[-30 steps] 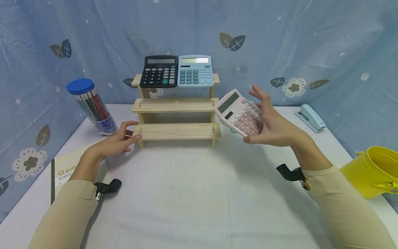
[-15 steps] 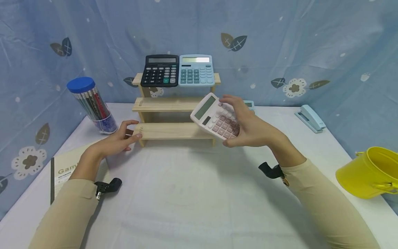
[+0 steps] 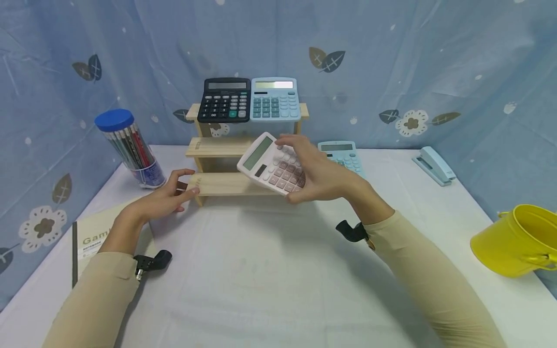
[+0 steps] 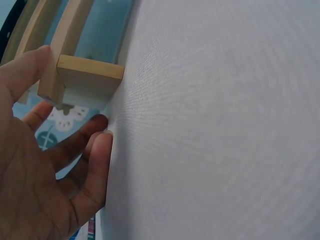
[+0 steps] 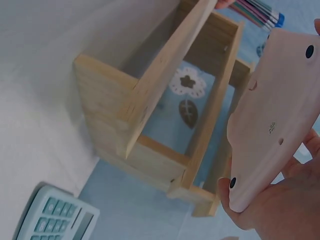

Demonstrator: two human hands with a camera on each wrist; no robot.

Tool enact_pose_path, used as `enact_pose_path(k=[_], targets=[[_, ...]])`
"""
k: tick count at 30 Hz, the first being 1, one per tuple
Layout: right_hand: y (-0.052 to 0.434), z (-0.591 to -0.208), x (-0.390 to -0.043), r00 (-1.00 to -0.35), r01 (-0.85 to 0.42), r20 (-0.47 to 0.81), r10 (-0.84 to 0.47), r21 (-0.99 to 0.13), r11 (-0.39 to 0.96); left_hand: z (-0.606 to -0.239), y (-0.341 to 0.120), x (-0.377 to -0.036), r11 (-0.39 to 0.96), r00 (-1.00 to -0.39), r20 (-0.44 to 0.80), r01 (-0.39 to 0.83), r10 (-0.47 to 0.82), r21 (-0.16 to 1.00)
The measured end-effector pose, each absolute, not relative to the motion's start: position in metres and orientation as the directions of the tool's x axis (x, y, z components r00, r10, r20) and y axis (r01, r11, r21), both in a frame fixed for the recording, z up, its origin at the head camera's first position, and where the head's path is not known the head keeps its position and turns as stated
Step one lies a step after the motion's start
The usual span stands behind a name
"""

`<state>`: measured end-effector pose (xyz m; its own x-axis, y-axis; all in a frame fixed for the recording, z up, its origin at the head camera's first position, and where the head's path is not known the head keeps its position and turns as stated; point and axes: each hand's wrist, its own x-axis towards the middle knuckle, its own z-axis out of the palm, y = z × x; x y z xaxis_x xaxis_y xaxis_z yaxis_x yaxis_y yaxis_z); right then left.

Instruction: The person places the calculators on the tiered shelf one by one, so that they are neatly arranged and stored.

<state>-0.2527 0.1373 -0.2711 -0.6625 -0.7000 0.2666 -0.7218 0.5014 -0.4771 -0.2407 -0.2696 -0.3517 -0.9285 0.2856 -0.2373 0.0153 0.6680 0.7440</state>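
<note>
Right hand [image 3: 324, 174] clamped on the pink calculator [image 3: 274, 169], centre of the head view: thumb at its lower edge, fingers at its upper edge. Calculator tilted, screen [image 3: 257, 153] toward upper left, held up off the table in front of the right half of the three-tier wooden stand [image 3: 217, 183]. Cannot tell whether it touches the boards.

Handling, by judgement: light, hard plastic shell, stiff throughout; smooth sides may slip a little; screen the fragile part. Best hold is across the side edges, as I have it, clear of screen and keys. The right wrist view shows a bare underside with dark round feet [image 5: 310, 51]; I expect those to grip.

Left hand [image 3: 163, 195], left of centre: fingers apart, thumb touching the left end of the bottom board, nothing clasped.

Upper centre: black calculator [image 3: 224, 100] and light blue calculator [image 3: 275, 100] side by side on the top tier. Second blue calculator [image 3: 341, 153] right of the stand.
</note>
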Motion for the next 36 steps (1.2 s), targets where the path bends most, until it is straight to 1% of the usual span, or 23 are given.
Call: enact_pose_path(k=[6,12,15,22,27,36], targets=[[0.122,-0.269,-0.263,-0.666,-0.724,0.264,-0.698,-0.455,0.518,-0.352,-0.271,-0.242,0.670,-0.928,-0.240,0.014,0.285,0.742],[0.106,-0.267,-0.269,-0.706,-0.692,0.243,-0.666,-0.438,0.574,-0.351,-0.270,-0.242,0.683,-0.928,-0.247,0.013,0.281,0.730],[0.098,-0.267,-0.272,-0.726,-0.670,0.227,-0.650,-0.445,0.594,-0.351,-0.270,-0.242,0.672,-0.924,-0.247,0.013,0.290,0.740],[0.082,-0.270,-0.280,-0.747,-0.647,0.244,-0.619,-0.481,0.591,-0.351,-0.270,-0.242,0.673,-0.925,-0.247,0.013,0.289,0.739],[0.069,-0.273,-0.285,-0.780,-0.612,0.225,-0.584,-0.471,0.636,-0.351,-0.270,-0.241,0.683,-0.925,-0.251,0.012,0.285,0.730],[0.041,-0.279,-0.292,-0.860,-0.508,0.236,-0.452,-0.472,0.720,-0.350,-0.270,-0.240,0.682,-0.924,-0.246,0.021,0.292,0.731]])
